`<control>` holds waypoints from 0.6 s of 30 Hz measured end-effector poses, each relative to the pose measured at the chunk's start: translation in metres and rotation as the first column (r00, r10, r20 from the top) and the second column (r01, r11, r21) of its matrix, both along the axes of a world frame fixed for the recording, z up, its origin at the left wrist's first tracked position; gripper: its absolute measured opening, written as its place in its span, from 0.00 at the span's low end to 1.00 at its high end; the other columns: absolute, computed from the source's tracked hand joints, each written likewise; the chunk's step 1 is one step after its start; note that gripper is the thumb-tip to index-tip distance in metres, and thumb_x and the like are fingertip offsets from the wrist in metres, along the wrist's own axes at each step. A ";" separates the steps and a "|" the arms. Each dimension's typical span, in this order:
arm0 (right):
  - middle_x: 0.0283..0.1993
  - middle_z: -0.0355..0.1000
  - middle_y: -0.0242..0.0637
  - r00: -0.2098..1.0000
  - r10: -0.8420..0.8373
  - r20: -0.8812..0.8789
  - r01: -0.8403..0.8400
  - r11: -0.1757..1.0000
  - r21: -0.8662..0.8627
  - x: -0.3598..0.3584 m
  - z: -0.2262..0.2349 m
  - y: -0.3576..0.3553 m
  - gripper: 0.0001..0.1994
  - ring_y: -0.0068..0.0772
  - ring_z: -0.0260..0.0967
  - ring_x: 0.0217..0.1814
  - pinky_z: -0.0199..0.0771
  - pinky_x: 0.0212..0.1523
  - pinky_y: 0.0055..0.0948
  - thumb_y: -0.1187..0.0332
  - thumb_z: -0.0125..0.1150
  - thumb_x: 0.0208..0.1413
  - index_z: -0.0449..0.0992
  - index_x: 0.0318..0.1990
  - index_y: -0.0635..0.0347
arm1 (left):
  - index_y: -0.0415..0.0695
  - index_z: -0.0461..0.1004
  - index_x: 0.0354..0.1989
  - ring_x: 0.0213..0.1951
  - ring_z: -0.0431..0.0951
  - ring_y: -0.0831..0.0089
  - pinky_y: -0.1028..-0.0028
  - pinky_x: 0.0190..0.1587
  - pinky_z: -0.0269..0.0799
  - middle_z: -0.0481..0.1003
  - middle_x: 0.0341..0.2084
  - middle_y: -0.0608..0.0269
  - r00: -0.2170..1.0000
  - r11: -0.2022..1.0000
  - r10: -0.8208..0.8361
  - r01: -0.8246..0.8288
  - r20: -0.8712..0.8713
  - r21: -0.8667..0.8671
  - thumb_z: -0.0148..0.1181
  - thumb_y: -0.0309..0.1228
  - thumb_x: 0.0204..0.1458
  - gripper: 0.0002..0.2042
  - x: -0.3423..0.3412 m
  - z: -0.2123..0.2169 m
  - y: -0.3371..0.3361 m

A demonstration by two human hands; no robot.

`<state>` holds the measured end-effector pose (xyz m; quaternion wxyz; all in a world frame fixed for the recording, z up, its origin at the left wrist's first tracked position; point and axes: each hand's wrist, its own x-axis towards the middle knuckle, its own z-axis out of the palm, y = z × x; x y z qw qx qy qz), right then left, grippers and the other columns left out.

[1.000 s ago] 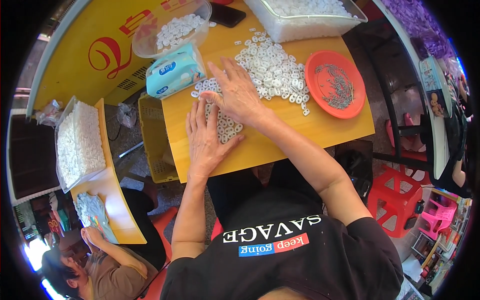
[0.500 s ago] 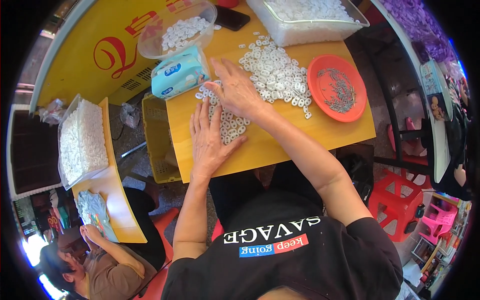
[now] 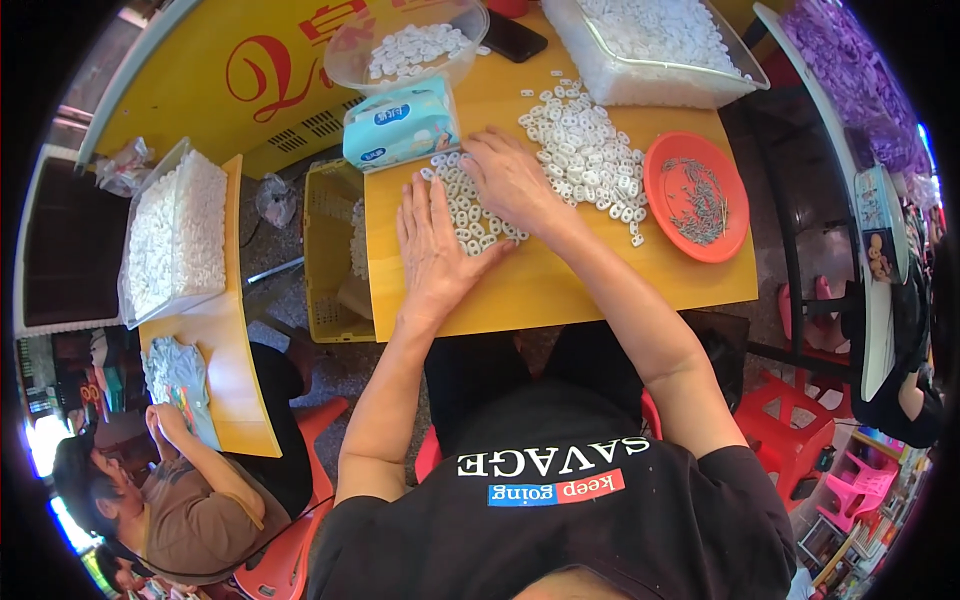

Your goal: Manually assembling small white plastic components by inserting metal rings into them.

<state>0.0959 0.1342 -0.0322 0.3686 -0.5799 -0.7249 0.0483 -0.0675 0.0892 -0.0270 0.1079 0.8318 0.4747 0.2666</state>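
Observation:
A small heap of white plastic pieces, each a rounded oval with two holes, lies on the yellow tabletop between my hands. On its left side my left hand rests flat, fingers extended away from me and thumb out to the right along the heap's near edge. My right hand lies over the heap's far right side, fingers stretched and pointing left, hiding some pieces. A larger pile of the same pieces spreads just beyond it. Neither hand grips anything visible.
At the right stands a red bowl with small grey metal pins. A blue tissue pack and a clear bowl sit far left. Behind are a phone and a clear tub. Another person sits at the lower left.
My right hand has drawn back slightly from beside the tissue pack, its fingers now lower over the small heap. My left hand stays beside the heap. The whole view has shifted a little.

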 end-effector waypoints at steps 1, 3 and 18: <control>0.52 0.71 0.52 1.000 0.009 -0.022 -0.009 1.000 -0.004 -0.001 -0.001 -0.005 0.14 0.56 0.64 0.60 0.62 0.62 0.47 0.65 0.52 0.61 0.73 0.48 0.64 | 0.33 0.50 0.67 0.69 0.47 0.40 0.49 0.69 0.43 0.49 0.67 0.36 1.000 1.000 0.001 -0.001 -0.011 0.012 0.73 0.54 0.37 0.55 0.001 0.000 0.002; 0.52 0.71 0.52 0.999 0.039 -0.029 -0.039 0.999 -0.007 -0.001 -0.001 -0.013 0.14 0.56 0.64 0.61 0.62 0.62 0.46 0.65 0.52 0.61 0.73 0.48 0.64 | 0.34 0.50 0.67 0.68 0.48 0.39 0.49 0.69 0.43 0.50 0.67 0.36 1.000 1.000 -0.010 0.011 -0.009 0.012 0.73 0.53 0.36 0.55 0.002 -0.001 0.008; 0.57 0.69 0.54 0.982 0.121 -0.147 -0.120 0.993 0.019 0.003 0.004 -0.028 0.18 0.57 0.64 0.62 0.63 0.62 0.46 0.59 0.55 0.62 0.72 0.52 0.63 | 0.37 0.54 0.66 0.66 0.54 0.44 0.51 0.67 0.49 0.56 0.64 0.42 0.991 0.991 -0.127 0.125 0.043 0.040 0.75 0.46 0.32 0.51 0.002 0.005 0.023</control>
